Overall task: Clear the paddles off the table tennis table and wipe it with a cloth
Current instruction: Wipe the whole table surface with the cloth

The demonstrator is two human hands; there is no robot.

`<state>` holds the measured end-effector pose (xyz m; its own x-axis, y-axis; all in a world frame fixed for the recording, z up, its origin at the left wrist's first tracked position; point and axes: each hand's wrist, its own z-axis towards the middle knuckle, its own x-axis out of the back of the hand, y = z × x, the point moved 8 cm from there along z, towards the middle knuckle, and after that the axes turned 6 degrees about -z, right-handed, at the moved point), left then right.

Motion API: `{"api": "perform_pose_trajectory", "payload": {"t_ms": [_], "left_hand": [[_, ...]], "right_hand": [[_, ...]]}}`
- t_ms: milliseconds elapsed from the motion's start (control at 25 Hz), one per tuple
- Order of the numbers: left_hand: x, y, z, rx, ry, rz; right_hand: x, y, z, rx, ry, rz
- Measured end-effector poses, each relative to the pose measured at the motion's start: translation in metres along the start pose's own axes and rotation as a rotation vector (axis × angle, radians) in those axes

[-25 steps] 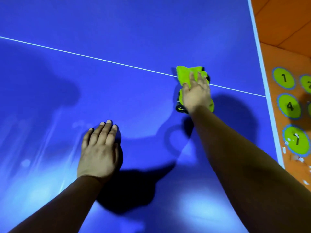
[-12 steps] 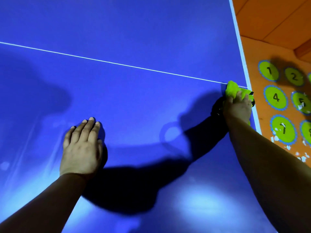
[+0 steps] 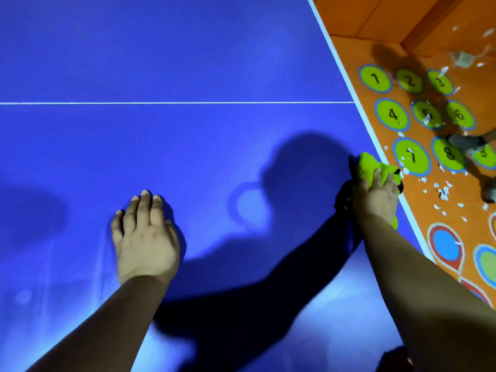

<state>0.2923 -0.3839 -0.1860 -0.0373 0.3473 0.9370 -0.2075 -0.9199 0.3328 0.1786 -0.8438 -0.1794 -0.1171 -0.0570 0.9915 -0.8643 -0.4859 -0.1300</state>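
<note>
The blue table tennis table point(image 3: 188, 63) fills most of the view, and no paddle shows on it. My right hand point(image 3: 375, 197) grips a bright green cloth point(image 3: 366, 165) with a black trim and holds it down at the table's right edge. The cloth bulges out ahead of my fingers and slightly overhangs the white edge line point(image 3: 338, 57). My left hand point(image 3: 146, 237) lies flat on the table surface, fingers straight and together, well to the left of the cloth.
A white centre line point(image 3: 174, 103) crosses the table ahead of both hands. Beyond the right edge is an orange floor with numbered green circles point(image 3: 391, 114) and scattered white paper scraps point(image 3: 442, 191). A shoe point(image 3: 467, 142) stands there.
My right hand has swept the cloth from the centre line rightward, then back along the right edge toward me. The left hand stays pressed flat; the view has shifted right.
</note>
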Motion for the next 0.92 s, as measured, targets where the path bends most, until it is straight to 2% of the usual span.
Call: {"api": "perform_pose_trajectory", "payload": {"t_ms": [200, 400, 600, 800, 920], "left_hand": [[-0.003, -0.003, 0.0, -0.003, -0.031, -0.02], [-0.005, -0.004, -0.003, -0.006, -0.06, -0.012], [-0.003, -0.005, -0.005, -0.009, -0.071, -0.045], [0.007, -0.013, 0.001, -0.004, -0.153, -0.224], [0.035, -0.044, 0.005, -0.034, -0.147, -0.283]], "right_hand": [[0.0, -0.003, -0.075, -0.075, -0.012, -0.003], [-0.006, -0.029, -0.151, -0.005, -0.036, 0.004], [-0.01, -0.054, -0.191, 0.016, -0.096, 0.024], [-0.01, -0.081, -0.226, 0.049, -0.133, 0.026], [-0.012, -0.114, -0.255, 0.074, -0.145, 0.031]]}}
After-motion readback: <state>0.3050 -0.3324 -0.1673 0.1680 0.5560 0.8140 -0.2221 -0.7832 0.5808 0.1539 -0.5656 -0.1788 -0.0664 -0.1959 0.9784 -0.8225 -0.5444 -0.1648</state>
